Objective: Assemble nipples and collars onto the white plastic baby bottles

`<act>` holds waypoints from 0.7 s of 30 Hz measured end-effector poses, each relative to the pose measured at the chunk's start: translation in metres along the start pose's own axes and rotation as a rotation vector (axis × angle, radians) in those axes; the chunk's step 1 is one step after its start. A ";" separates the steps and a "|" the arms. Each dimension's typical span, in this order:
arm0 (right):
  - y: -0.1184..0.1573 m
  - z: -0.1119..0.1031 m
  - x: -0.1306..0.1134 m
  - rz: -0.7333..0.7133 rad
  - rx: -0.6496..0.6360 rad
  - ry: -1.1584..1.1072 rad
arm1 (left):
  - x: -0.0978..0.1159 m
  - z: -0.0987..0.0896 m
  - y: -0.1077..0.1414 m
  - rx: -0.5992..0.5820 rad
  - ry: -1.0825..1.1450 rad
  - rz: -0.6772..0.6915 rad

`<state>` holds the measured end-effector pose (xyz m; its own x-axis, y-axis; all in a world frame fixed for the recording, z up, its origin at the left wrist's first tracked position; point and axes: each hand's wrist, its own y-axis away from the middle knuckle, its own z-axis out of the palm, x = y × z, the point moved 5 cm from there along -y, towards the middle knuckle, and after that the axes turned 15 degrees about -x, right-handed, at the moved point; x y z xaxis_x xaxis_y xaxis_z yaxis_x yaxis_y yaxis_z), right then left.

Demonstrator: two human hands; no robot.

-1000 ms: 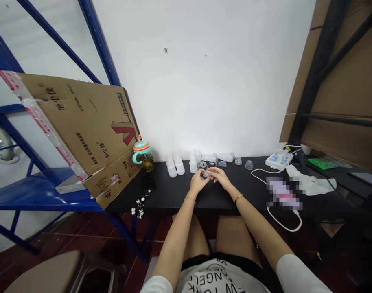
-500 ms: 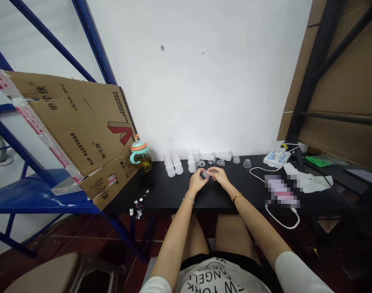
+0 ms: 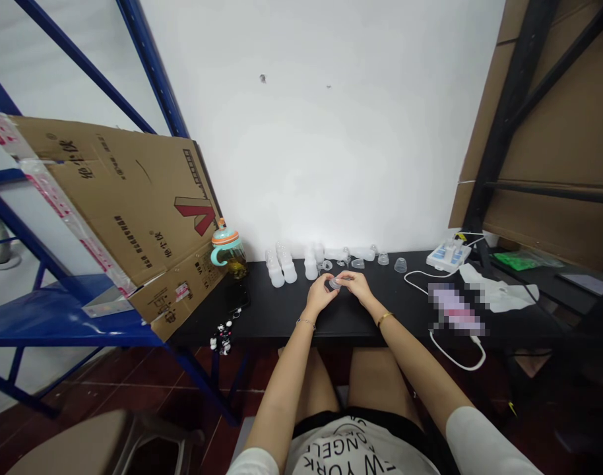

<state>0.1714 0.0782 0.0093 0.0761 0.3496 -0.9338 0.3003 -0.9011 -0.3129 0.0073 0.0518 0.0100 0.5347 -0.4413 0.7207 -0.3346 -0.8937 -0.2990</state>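
Observation:
My left hand [image 3: 321, 294] and my right hand [image 3: 355, 285] meet above the black table, fingertips pinched on a small clear round bottle part [image 3: 335, 284]. The fingers partly cover it, so its exact shape is hard to make out. Just beyond stand or lie several white translucent baby bottles, among them a bottle [image 3: 311, 265] behind my left hand and a pair at the left, the nearer one a white bottle [image 3: 275, 270]. Clear dome caps lie to the right, including a cap [image 3: 401, 265] and another cap [image 3: 383, 259]. A small ring [image 3: 326, 265] lies behind my hands.
A teal-lidded jug [image 3: 228, 251] and a large cardboard box [image 3: 128, 198] are at the left, near a dark phone [image 3: 238, 295] with a charm strap [image 3: 222, 336]. At the right are a white power strip [image 3: 448, 254], a cable, a blurred lilac object [image 3: 457, 309] and white paper [image 3: 499, 290].
Both hands stay in nearly the same place. The clear part between the fingertips has turned or shifted slightly; the other things have not moved.

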 end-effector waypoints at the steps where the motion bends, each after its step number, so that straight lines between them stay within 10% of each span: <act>1: 0.000 0.000 0.000 -0.001 0.001 0.000 | 0.000 0.000 0.000 0.001 0.001 0.001; 21: -0.002 0.004 0.004 0.032 -0.062 -0.181 | -0.005 -0.003 0.000 0.041 0.188 0.012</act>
<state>0.1676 0.0802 0.0051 -0.0843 0.2638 -0.9609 0.3585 -0.8917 -0.2763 0.0022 0.0544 0.0087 0.3746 -0.4326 0.8201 -0.3063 -0.8926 -0.3309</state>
